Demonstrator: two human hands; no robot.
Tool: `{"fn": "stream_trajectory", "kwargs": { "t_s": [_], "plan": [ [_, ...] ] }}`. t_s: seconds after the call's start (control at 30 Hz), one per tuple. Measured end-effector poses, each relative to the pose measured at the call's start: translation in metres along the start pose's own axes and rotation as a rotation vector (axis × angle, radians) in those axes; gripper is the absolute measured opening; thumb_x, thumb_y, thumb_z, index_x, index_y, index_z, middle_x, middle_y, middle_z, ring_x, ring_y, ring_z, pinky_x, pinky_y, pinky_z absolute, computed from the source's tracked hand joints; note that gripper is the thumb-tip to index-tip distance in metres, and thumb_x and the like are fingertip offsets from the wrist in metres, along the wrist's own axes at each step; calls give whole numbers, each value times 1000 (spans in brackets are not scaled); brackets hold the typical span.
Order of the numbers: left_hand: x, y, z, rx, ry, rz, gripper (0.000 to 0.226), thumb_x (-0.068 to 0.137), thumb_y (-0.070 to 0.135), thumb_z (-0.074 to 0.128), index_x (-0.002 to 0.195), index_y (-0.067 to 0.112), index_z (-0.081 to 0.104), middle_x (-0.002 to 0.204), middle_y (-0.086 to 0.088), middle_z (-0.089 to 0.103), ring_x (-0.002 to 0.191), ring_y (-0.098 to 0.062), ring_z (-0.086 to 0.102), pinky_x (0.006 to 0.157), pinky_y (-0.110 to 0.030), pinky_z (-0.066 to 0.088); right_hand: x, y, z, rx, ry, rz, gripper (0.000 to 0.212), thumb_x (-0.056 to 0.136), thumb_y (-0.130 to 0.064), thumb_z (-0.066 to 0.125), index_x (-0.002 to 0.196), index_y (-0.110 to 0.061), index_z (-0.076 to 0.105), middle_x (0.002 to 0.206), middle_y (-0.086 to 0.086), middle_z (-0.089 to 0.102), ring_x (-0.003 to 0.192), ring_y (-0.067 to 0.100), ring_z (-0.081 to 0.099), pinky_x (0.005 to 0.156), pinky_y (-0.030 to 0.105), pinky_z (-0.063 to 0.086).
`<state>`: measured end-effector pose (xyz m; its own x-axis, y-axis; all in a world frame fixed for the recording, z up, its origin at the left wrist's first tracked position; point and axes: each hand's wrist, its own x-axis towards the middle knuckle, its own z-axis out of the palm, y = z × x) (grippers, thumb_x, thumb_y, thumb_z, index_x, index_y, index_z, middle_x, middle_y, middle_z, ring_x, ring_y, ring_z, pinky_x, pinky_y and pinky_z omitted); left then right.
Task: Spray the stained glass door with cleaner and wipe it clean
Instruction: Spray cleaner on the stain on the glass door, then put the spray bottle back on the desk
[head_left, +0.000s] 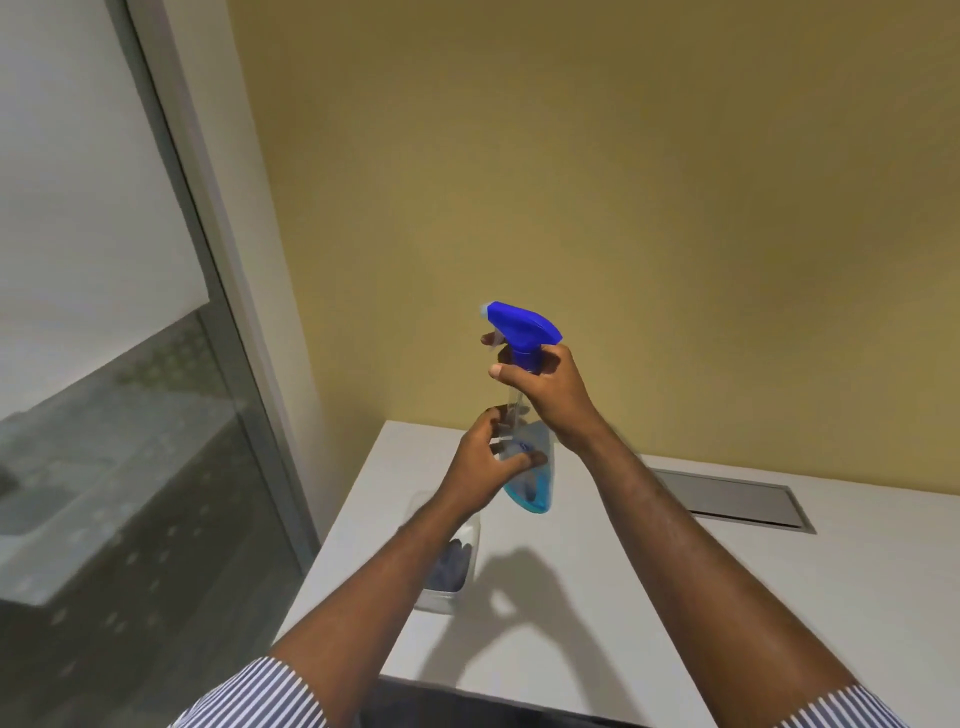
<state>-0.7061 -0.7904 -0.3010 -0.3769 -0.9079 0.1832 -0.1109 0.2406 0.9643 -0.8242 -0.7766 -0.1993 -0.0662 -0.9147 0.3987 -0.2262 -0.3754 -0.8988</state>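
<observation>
While I look down through the head camera, I see both my hands raised above the white table (675, 597), sharing one spray bottle (530, 467). My right hand (550, 395) is wrapped around the neck just below the blue trigger head (522, 325), with a fingertip curled in front of the trigger. My left hand (485, 457) cups the clear body lower down, fingers closed on it; a little blue liquid sits in the bottle's bottom. The bottle hangs tilted, its nozzle facing left toward the glass door (104, 415), which fills the left side of the scene behind a pale frame (244, 291). On the table near its left edge, under my left forearm, stands a clear container (449, 571) holding something dark and blurred. Farther right a grey panel (737, 501) lies flush in the tabletop.
</observation>
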Motion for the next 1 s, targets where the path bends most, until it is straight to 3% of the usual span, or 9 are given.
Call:
{"fn": "stream_trajectory", "kwargs": {
  "t_s": [0.13,0.23,0.37,0.47,0.57,0.67,0.83,1.0],
  "plan": [
    [35,-29,16,14,-33,-20,51,86,14,80,131,16,57,128,0,65,120,-10,61,96,-21,54,20,37,-29,4,-120,60,36,86,-10,73,121,-8,66,106,-3,73,90,10,61,87,27,54],
    [58,-50,25,45,-33,-50,52,82,12,83,129,10,60,122,-6,67,113,-9,63,95,-24,56,34,69,-44,-46,-121,143,46,83,-28,75,124,-11,63,106,5,69,93,14,62,91,35,54],
    [84,-79,34,78,-18,-106,48,75,11,89,116,18,64,111,-1,67,102,-1,62,86,-17,54,46,111,-56,-91,-81,220,36,87,-31,74,105,-1,62,86,4,58,81,15,55,81,33,49],
    [104,-103,41,111,-4,-158,50,72,16,91,113,24,64,110,4,68,103,-4,63,93,-24,53,52,145,-62,-142,-38,274,23,91,-19,75,93,0,62,82,2,60,77,15,56,76,30,47],
    [121,-130,49,177,-30,-206,49,74,20,90,115,20,64,109,4,69,102,-14,65,96,-34,55,55,182,-63,-185,7,343,17,89,-18,77,91,-6,64,86,1,65,78,14,59,75,27,48],
    [134,-159,57,243,-67,-250,40,77,21,86,109,25,62,106,3,71,100,-20,67,95,-43,57,57,219,-60,-223,5,422,26,87,-18,79,96,0,64,89,3,67,79,13,60,73,26,48],
    [144,-198,64,306,-115,-301,39,80,16,82,115,19,63,104,5,70,98,-19,68,93,-43,57,48,269,-49,-217,47,532,31,83,-18,80,99,3,63,79,-1,58,73,13,57,70,25,46],
    [149,-234,65,332,-157,-345,45,77,19,84,117,18,63,109,3,71,101,-21,69,94,-46,58,37,307,-43,-191,96,586,21,85,-13,78,94,-2,62,79,1,57,77,16,56,72,26,46]
  ]
}}
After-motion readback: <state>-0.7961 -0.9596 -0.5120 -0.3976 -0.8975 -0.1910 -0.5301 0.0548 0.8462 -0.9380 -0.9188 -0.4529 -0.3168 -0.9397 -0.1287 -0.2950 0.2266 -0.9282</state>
